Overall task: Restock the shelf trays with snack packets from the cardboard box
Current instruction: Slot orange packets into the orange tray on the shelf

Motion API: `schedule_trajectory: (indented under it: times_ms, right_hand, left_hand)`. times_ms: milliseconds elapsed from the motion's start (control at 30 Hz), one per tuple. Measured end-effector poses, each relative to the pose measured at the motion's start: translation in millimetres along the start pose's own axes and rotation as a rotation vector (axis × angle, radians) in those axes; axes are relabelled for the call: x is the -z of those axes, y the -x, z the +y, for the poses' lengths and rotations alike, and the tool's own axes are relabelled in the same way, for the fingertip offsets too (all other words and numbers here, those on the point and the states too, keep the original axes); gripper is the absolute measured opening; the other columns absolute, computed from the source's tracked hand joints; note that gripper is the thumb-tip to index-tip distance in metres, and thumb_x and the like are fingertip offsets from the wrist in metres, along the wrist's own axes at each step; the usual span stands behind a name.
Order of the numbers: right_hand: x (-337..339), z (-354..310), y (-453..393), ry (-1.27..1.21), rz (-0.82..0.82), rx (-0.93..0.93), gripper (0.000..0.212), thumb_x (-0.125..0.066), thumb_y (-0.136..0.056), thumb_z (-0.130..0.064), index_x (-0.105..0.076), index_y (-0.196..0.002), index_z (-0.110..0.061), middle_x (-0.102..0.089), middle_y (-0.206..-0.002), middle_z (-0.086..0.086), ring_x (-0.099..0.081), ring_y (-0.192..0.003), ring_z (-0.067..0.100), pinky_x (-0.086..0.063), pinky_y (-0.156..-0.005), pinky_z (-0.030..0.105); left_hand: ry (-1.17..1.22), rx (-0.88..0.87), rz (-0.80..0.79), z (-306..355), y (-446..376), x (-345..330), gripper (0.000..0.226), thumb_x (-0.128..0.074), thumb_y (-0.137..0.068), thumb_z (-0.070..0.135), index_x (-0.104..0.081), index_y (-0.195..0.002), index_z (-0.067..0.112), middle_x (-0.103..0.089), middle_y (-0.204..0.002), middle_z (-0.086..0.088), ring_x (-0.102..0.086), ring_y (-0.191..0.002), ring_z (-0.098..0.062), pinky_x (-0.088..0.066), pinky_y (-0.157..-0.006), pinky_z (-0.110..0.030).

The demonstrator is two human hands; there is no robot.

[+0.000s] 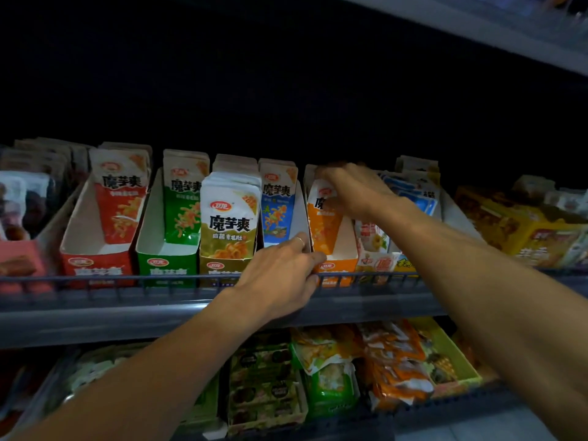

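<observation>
- Nearest the camera, two bare forearms reach up from the bottom edge toward the middle shelf (366, 308), whose wire front rail holds a row of open cardboard trays.
- Left hand (281, 275) rests on the rail in front of the orange tray (337, 265), fingers loosely curled over the wire and the tray's front lip; it seems to be steadying the tray, not carrying anything.
- Right hand (353, 194) sits higher and further back, fingers bent down over the top of the orange packets (323, 224) standing in that tray. Whether it pinches one packet or only presses the stack back I cannot tell; motion blur hides the fingertips.
- Neighbouring trays hold red packets (121, 198), green packets (183, 202), an olive-fronted stack (229, 224) and blue packets (278, 208), all upright.
- No cardboard supply box is in view.
- Handling, as a judgement: these look like light, thin foil pouches, glossy and so probably slippery, floppy across the middle but stiffer along the sealed top edge. Best taken by that top seam, thumb behind and fingers in front, several at once.
- Pouches likely slump forward if the row is loose, and the thin tray walls may bend, so a steadying hand at the front helps.
</observation>
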State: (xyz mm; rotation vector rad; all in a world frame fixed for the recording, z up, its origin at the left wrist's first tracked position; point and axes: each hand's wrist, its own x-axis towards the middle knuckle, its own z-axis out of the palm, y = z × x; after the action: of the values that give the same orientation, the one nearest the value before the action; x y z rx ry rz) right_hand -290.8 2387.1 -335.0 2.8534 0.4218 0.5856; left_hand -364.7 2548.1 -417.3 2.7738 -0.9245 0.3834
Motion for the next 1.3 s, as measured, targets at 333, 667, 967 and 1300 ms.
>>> schedule_trajectory:
  times_ms: [333,667,967,1300]
  right_hand:
    - [-16,2,-4,0.112,0.089,-0.091,0.067,-0.075,-0.081,-0.038,-0.046,-0.139,-0.020,-0.044,-0.142,0.007,-0.042,-0.129,0.031,-0.041,-0.099,0.042]
    - [-6,4,8,0.106,0.095,-0.119,0.067,-0.073,-0.081,-0.045,-0.047,-0.137,-0.021,-0.048,-0.137,0.007,-0.044,-0.126,0.029,-0.040,-0.097,0.042]
    - [39,-28,59,-0.029,0.080,-0.024,0.055,-0.068,-0.087,-0.040,-0.049,-0.135,-0.022,-0.051,-0.130,0.003,-0.048,-0.120,0.023,-0.042,-0.096,0.040]
    - [92,-117,111,-0.211,-0.065,0.087,0.046,-0.067,-0.088,-0.041,-0.056,-0.129,-0.024,-0.058,-0.124,-0.002,-0.053,-0.116,0.019,-0.045,-0.095,0.036]
  left_hand:
    - [-0.047,-0.032,-0.003,-4,1,-5,0.046,-0.044,-0.099,0.043,-0.039,-0.143,0.028,-0.041,-0.134,-0.004,-0.055,-0.111,-0.027,-0.051,-0.087,-0.040]
    - [-0.020,-0.028,0.035,-1,5,3,0.050,-0.050,-0.098,0.039,-0.040,-0.143,0.022,-0.042,-0.133,-0.003,-0.051,-0.118,-0.025,-0.048,-0.095,-0.039]
    - [-0.013,0.007,0.120,11,40,34,0.041,-0.047,-0.099,0.039,-0.050,-0.136,0.020,-0.049,-0.136,-0.005,-0.051,-0.121,-0.024,-0.048,-0.091,-0.037]
    - [0.038,0.144,0.024,-12,149,79,0.038,-0.054,-0.089,0.051,-0.061,-0.119,0.028,-0.065,-0.115,0.001,-0.061,-0.105,-0.023,-0.051,-0.082,-0.036]
